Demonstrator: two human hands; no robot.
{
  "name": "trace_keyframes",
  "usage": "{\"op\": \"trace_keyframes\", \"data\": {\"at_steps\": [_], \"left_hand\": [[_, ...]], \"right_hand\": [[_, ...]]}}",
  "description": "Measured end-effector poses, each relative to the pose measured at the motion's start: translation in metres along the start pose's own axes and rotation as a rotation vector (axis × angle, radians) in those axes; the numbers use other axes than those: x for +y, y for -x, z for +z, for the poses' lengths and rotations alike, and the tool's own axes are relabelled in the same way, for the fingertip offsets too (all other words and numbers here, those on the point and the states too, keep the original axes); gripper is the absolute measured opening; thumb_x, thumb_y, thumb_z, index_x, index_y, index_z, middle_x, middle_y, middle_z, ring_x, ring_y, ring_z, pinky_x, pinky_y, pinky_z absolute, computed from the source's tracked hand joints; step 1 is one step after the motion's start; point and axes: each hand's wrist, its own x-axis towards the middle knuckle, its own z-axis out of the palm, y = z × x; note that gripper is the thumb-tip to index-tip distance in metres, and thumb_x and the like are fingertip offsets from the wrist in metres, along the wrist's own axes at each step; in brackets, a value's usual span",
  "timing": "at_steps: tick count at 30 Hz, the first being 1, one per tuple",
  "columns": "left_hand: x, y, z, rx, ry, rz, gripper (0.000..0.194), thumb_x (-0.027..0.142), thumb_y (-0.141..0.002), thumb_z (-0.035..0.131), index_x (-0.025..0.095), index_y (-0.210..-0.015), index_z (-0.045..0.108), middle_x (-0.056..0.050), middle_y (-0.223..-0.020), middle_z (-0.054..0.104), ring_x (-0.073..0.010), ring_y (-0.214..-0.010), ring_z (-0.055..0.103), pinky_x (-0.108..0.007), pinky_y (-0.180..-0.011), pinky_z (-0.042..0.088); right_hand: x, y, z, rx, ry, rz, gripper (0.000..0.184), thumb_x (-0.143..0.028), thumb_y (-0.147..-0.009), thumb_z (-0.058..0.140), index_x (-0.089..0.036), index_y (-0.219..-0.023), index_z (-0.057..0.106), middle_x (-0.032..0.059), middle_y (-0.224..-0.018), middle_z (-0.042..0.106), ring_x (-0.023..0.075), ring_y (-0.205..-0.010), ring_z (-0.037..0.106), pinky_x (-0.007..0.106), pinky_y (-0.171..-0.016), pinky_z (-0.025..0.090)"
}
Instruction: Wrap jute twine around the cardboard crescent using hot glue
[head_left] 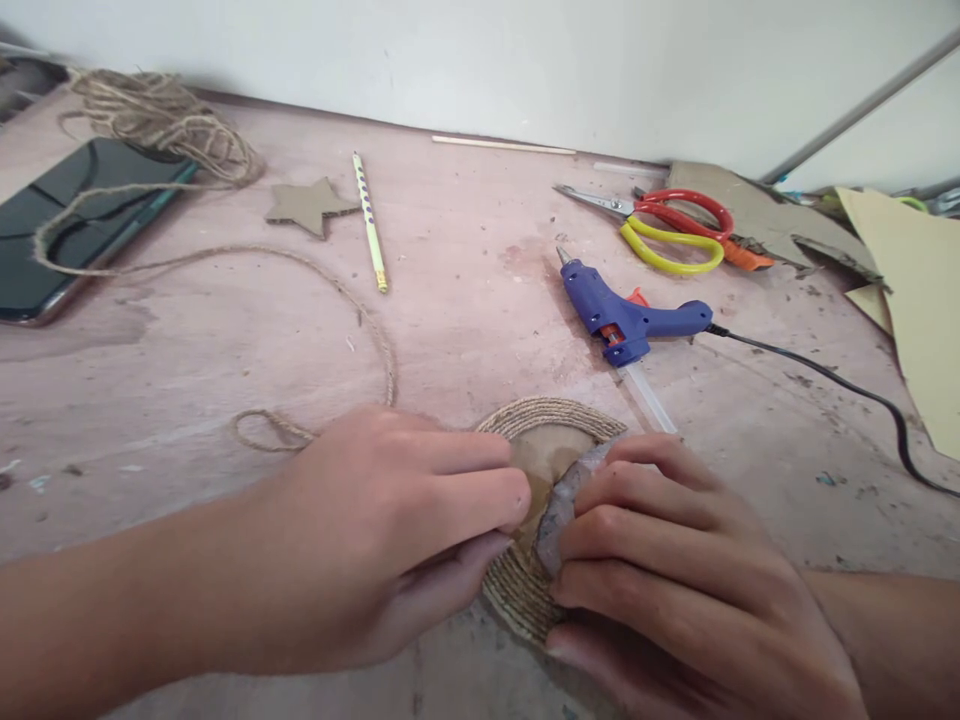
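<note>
Right fingers (637, 530) hold perhaps cloth (559, 515); left fingers (472, 500) touch a twine-wound disc (541, 452).

There are two hands (397, 510), one disc (544, 450), one star (309, 204), one phone (82, 225), one pencil (370, 225), and one glue gun (626, 310).

1. Front centre, on table (465, 270): disc (517, 595) between left hand (405, 530) and right hand (675, 570); scrap (559, 510) over disc, partly under right hand;
2. Left: twine strand (259, 248) from left hand back across phone (82, 225) to bundle (165, 115); bundle at phone's rear edge;
3. Right of phone: star (307, 205), then pencil (369, 225) just beside;
4. Behind disc, slightly right: glue gun (607, 310), glue stick (649, 398) at near end, cord (825, 370) off to right;
5. Behind glue gun: scissors (637, 208); cardboard (750, 210) behind, rightward; paper sheet (915, 320) right of cardboard;
6. Rear: stick (502, 145) near wall (487, 60);
</note>
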Motion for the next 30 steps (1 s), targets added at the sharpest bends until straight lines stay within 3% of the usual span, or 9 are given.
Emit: {"op": "trace_keyframes", "data": {"at_steps": [4, 12, 21, 30], "left_hand": [[0.0004, -0.0011, -0.0003, 0.005, 0.006, -0.001, 0.025, 0.015, -0.110, 0.061, 0.025, -0.090, 0.049, 0.005, -0.079, 0.059, -0.0138, -0.063, 0.051, -0.034, -0.058, 0.041], [0.0026, -0.0045, -0.0031, -0.010, 0.098, -0.042, 0.021, 0.010, -0.107, 0.057, 0.024, -0.091, 0.053, 0.006, -0.082, 0.064, -0.0113, -0.068, 0.058, -0.029, -0.058, 0.043], [0.0011, -0.0009, 0.0014, 0.042, 0.096, -0.090, 0.023, 0.011, -0.107, 0.058, 0.024, -0.089, 0.052, 0.005, -0.080, 0.064, -0.0123, -0.066, 0.058, -0.029, -0.058, 0.040], [0.0014, -0.0037, -0.0013, 0.047, 0.157, -0.110, 0.023, 0.007, -0.105, 0.059, 0.021, -0.087, 0.056, 0.005, -0.080, 0.063, -0.0085, -0.067, 0.057, -0.023, -0.060, 0.042]], "right_hand": [[0.0007, -0.0027, -0.0042, -0.067, 0.031, -0.008, 0.011, -0.024, -0.112, 0.074, -0.020, -0.102, 0.072, -0.0006, -0.090, 0.079, 0.0197, -0.085, 0.070, 0.045, -0.092, 0.056], [-0.0023, 0.0012, -0.0006, -0.008, 0.036, 0.013, 0.012, -0.030, -0.116, 0.073, -0.019, -0.118, 0.076, 0.0000, -0.106, 0.087, 0.0208, -0.095, 0.076, 0.046, -0.098, 0.056], [-0.0029, 0.0065, 0.0010, -0.008, 0.108, -0.013, 0.012, -0.031, -0.118, 0.068, -0.022, -0.119, 0.075, -0.0026, -0.102, 0.089, 0.0195, -0.092, 0.080, 0.042, -0.110, 0.056], [0.0013, -0.0003, 0.0025, -0.022, 0.089, -0.009, 0.018, -0.036, -0.119, 0.067, -0.021, -0.119, 0.076, -0.0009, -0.100, 0.087, 0.0213, -0.090, 0.079, 0.046, -0.099, 0.057]]}}
